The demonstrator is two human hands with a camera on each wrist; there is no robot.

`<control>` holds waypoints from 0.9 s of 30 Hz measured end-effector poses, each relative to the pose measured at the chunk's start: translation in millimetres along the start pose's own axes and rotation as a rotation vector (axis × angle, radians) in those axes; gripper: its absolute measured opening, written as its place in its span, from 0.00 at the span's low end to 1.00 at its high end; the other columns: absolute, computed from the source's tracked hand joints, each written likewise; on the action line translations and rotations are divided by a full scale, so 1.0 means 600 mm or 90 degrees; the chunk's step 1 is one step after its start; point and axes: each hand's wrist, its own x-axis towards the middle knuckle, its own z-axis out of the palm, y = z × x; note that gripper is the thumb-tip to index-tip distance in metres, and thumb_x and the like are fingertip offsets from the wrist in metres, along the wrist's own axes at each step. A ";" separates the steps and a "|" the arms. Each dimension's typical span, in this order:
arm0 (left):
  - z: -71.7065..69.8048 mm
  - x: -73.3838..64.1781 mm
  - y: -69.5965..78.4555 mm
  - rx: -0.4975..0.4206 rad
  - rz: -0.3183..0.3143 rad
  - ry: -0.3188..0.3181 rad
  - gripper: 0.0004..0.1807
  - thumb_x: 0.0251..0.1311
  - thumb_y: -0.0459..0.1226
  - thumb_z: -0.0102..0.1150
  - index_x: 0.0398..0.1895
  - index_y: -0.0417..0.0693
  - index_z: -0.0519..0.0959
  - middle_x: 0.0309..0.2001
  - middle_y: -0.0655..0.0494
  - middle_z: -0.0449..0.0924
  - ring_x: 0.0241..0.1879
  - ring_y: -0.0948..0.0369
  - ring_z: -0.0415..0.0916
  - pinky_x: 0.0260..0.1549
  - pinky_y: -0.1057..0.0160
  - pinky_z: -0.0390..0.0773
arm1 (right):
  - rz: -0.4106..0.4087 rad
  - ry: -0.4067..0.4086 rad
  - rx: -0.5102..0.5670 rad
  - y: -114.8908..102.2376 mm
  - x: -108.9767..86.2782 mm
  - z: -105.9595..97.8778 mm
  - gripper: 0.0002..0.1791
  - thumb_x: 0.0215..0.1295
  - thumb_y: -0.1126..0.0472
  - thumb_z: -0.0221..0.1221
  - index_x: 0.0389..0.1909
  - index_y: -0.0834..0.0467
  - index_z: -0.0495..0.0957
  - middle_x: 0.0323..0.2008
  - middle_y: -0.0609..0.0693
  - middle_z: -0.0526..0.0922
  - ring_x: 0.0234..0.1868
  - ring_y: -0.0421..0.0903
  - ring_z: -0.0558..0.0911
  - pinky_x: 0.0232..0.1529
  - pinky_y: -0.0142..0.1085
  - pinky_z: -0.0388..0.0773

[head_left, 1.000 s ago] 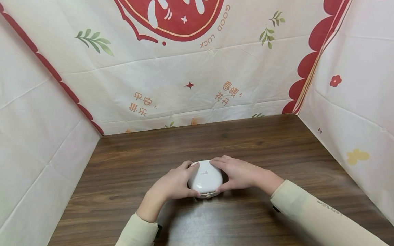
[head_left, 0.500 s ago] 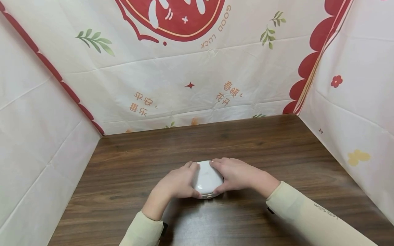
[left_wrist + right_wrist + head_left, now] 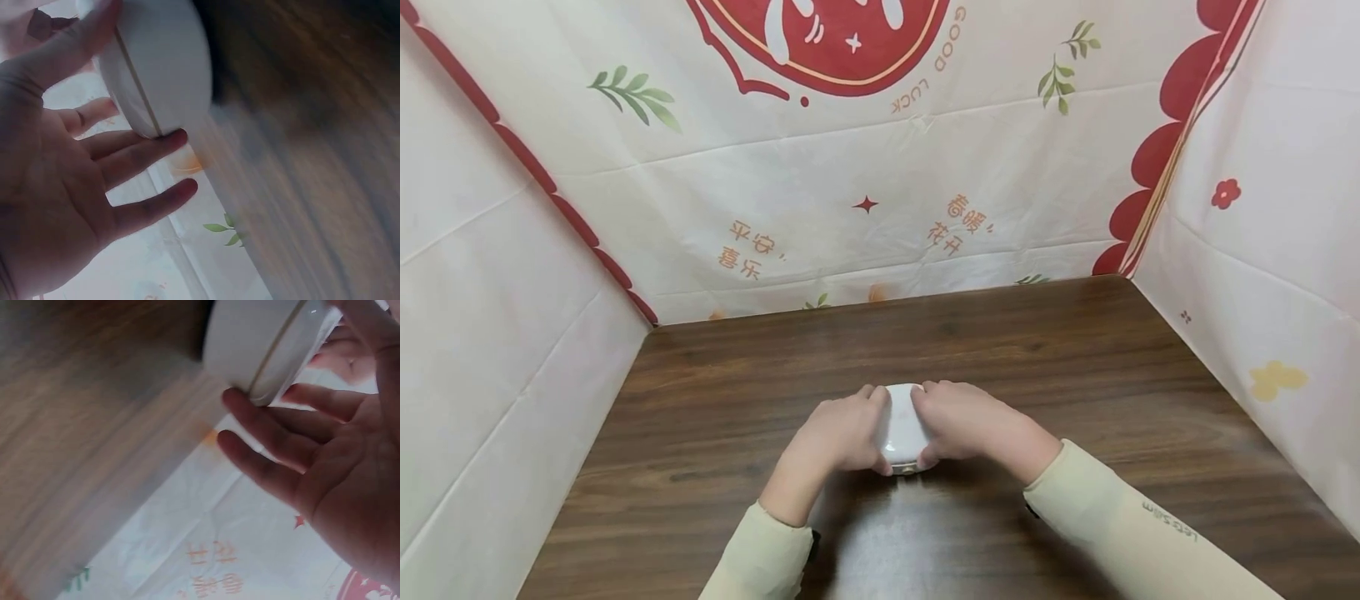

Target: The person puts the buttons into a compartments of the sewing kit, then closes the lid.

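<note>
A glossy white rounded case [image 3: 904, 427] with a small clasp on its near side is over the middle of the brown wooden table [image 3: 925, 542]. My left hand [image 3: 847, 429] grips its left side, thumb at the near edge and fingers round the far edge. On the opposite side my right hand [image 3: 966, 421] holds it the same way. Between both hands only a strip of the lid shows in the head view. The left wrist view has a thin gold seam round the case [image 3: 172, 69], with fingertips right at its edge. The same seam crosses the case [image 3: 250, 347] in the right wrist view.
White printed cloth walls enclose the table: a back wall [image 3: 820, 183] with red and leafy designs, a left wall [image 3: 497, 333] and a right wall [image 3: 1262, 275]. Both forearms wear cream sleeves [image 3: 760, 550], with a dark strap partly visible under each cuff.
Both hands have closed in from the sides over the case, covering more of its lid. The right forearm has shifted left, the left forearm slightly right and up.
</note>
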 end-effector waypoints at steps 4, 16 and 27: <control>-0.006 0.014 0.006 0.046 -0.019 0.012 0.45 0.31 0.61 0.79 0.52 0.52 0.71 0.45 0.56 0.77 0.35 0.58 0.78 0.29 0.54 0.77 | 0.017 -0.001 -0.072 -0.009 0.015 -0.006 0.44 0.34 0.38 0.78 0.45 0.67 0.76 0.32 0.53 0.78 0.32 0.48 0.78 0.35 0.44 0.80; -0.021 0.043 -0.007 0.039 -0.063 0.041 0.47 0.29 0.56 0.82 0.58 0.53 0.73 0.53 0.52 0.79 0.40 0.54 0.81 0.31 0.50 0.79 | 0.045 -0.030 -0.097 0.001 0.068 -0.028 0.27 0.27 0.41 0.81 0.21 0.52 0.78 0.24 0.45 0.79 0.24 0.44 0.75 0.29 0.42 0.78; -0.019 0.039 -0.001 -0.008 -0.098 0.034 0.55 0.32 0.54 0.81 0.70 0.57 0.68 0.67 0.51 0.72 0.47 0.49 0.81 0.35 0.46 0.78 | 0.062 -0.039 -0.096 0.001 0.064 -0.026 0.29 0.29 0.39 0.80 0.27 0.55 0.81 0.28 0.46 0.80 0.26 0.44 0.76 0.31 0.43 0.79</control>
